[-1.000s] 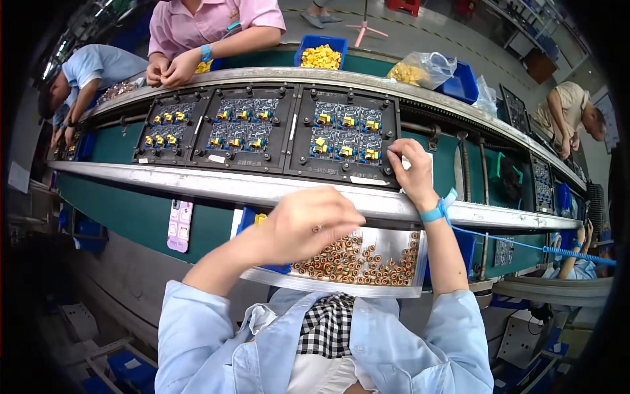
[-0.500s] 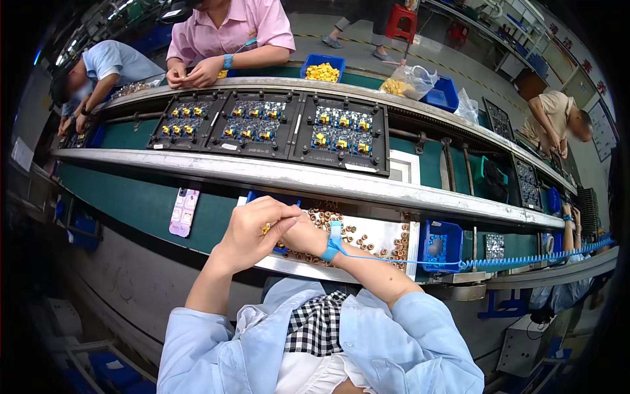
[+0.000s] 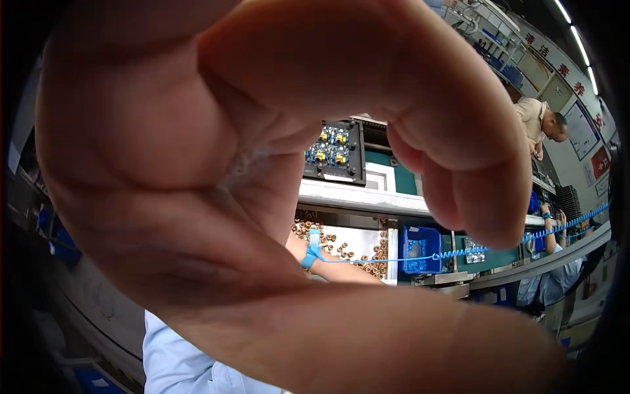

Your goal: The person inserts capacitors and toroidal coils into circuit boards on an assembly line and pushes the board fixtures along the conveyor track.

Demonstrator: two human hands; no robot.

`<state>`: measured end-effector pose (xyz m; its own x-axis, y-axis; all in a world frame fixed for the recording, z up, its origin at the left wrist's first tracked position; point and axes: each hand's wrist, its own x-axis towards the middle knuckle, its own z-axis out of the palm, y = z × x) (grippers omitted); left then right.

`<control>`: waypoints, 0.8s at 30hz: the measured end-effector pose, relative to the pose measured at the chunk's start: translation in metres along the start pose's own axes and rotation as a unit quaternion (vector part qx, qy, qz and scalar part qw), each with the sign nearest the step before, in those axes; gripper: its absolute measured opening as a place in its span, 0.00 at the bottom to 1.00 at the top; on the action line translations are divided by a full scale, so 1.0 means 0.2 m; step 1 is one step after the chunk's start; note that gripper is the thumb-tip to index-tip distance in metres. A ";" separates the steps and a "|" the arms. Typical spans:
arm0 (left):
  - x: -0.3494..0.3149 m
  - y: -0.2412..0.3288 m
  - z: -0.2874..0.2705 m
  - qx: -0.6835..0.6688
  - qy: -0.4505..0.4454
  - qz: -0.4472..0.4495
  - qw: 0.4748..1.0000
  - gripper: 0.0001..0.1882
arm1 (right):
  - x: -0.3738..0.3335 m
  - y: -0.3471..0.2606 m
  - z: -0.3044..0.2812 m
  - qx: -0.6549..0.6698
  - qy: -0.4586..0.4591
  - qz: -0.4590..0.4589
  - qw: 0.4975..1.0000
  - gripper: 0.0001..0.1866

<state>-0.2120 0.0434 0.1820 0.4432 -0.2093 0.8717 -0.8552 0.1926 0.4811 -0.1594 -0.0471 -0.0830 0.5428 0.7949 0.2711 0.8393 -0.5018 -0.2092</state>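
My left hand [image 3: 197,164] is raised right up to the camera and fills most of the view. Its fingers curve over the top and its thumb runs along the bottom, with a gap between them and nothing seen in it. Through that gap I see my right forearm [image 3: 351,270] with a blue wrist strap [image 3: 312,248], reaching left over a white tray [image 3: 357,238] of small brown ring parts. The right hand itself is hidden behind my left hand. Beyond the tray, a black carrier of circuit boards [image 3: 335,151] with yellow parts lies on the green conveyor.
A metal rail [image 3: 357,197] runs between tray and conveyor. A blue bin [image 3: 420,249] stands right of the tray, and a coiled blue cord [image 3: 505,244] stretches right from my strap. One person in a beige shirt [image 3: 535,121] works at the far side, another [image 3: 558,276] at my right.
My left hand has risen from the tray to the camera and now blocks most of the view. The view has shifted to the right.
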 end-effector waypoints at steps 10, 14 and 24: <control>-0.06 -0.02 0.11 0.023 0.017 -0.029 0.999 0.24 | 0.13 -0.25 0.03 -0.342 -0.143 0.078 0.926 0.05; -0.08 -0.03 0.30 0.027 0.021 -0.076 0.997 0.22 | 0.17 -0.23 0.09 -0.298 -0.200 0.111 0.927 0.05; -0.09 -0.11 0.04 0.039 0.041 -0.216 0.975 0.18 | 0.10 -0.01 0.03 0.050 -0.010 0.010 0.999 0.04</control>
<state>-0.2032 0.0343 0.1542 0.7840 -0.1760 0.5953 -0.6004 0.0288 0.7992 -0.1494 -0.0281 -0.0820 0.5583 0.7920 0.2469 0.8203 -0.4827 -0.3068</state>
